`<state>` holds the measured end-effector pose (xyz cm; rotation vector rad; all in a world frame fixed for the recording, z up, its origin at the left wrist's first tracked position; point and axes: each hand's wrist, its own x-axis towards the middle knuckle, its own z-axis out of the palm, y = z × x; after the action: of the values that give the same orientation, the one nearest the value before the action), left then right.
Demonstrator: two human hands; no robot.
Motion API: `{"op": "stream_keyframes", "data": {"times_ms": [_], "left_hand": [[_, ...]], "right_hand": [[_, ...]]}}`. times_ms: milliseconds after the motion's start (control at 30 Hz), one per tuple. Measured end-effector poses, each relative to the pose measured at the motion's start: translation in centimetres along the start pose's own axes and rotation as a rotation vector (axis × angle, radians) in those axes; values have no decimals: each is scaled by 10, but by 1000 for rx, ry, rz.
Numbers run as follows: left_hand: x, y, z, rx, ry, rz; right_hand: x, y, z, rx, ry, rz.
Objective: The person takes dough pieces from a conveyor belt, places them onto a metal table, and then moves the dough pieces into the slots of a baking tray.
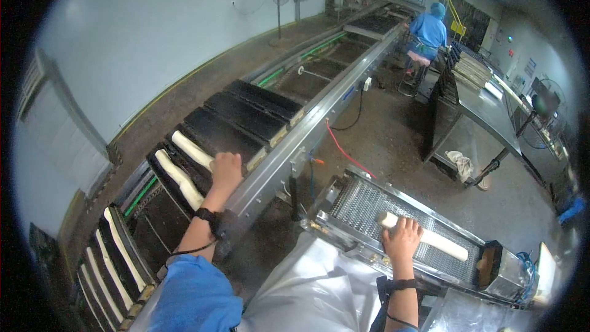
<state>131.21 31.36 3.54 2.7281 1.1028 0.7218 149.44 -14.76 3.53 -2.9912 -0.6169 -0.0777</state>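
Note:
A long pale dough strip lies in a dark tray on the conveyor line, and my left hand is closed over its near end. Beside it, a second dough strip rests along a tray. On the metal mesh belt to the right lies a thick dough roll. My right hand is wrapped over that roll from above, with one end showing left of the fingers. The fingertips of my left hand are partly hidden.
More dough strips sit in trays at lower left. Dark trays continue up the conveyor, bordered by a steel rail. A co-worker in blue stands farther along, near a steel table. A red cable crosses the floor.

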Motion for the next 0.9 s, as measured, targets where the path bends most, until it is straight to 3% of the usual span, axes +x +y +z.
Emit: {"op": "stream_keyframes", "data": {"times_ms": [67, 133, 200, 233, 400, 467, 533, 600, 667, 733, 800, 900], "left_hand": [[2, -14, 3, -129, 32, -212], [3, -8, -10, -52, -40, -213], [-1, 10, -30, -66, -110, -594], [1, 5, -30, -81, -176, -626], [0, 9, -22, -27, -154, -602], [4, 18, -17, -33, -156, -619], [10, 24, -8, -96, -150, -605], [17, 35, -7, -140, -163, -610], [25, 39, 3, -177, -76, -579], [32, 48, 3, -221, -76, -574], [37, 53, 7, -284, -28, -530], [42, 65, 7, -239, 44, -467]], "right_hand": [[0, -4, 8, -78, 59, -25], [1, -17, 6, -67, 118, -14], [1, -25, 7, -31, 40, -15], [-2, -29, 7, -37, 56, -31], [-3, -45, 8, 93, 111, -66], [21, -40, 2, 633, 249, -3], [48, -35, -44, 1151, 157, -27], [50, -54, -117, 1382, 257, -47], [56, -72, -170, 1741, 178, -186], [57, -101, -203, 1916, 173, -495], [52, -135, -224, 1988, -22, -760], [61, -151, -215, 1790, -197, -873]]}}
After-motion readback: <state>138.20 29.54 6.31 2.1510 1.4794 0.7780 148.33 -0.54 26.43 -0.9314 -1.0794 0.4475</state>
